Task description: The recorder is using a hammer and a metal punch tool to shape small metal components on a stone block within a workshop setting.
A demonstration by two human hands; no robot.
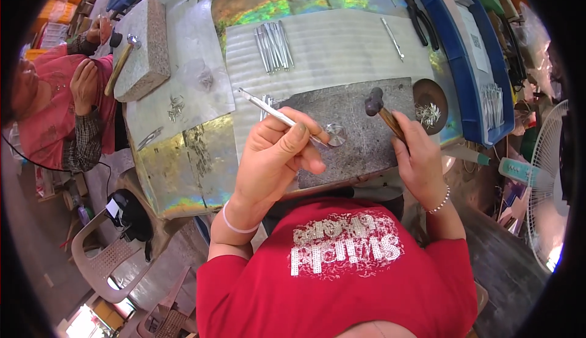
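My left hand [278,152] is closed on a slim silver rod [268,108], pinched between thumb and fingers and slanting up to the left. Just past my fingertips, a small round shiny metal block [335,135] sits on a dark grey slab [366,144], partly covered by the hand. In my right hand [421,158] is the wooden handle of a small hammer [375,102]; its dark head rests on or hovers above the slab, I cannot tell which. A few more silver rods [267,101] lie behind my left hand, partly hidden.
A bundle of silver rods [274,46] and a single rod [392,39] lie on white foam sheet [342,45]. To the right are pliers [420,21], a brown dish [433,124] of small pieces and a blue tray [470,94]. A co-worker [58,109] sits left beside a stone block [146,51] with another hammer [122,63].
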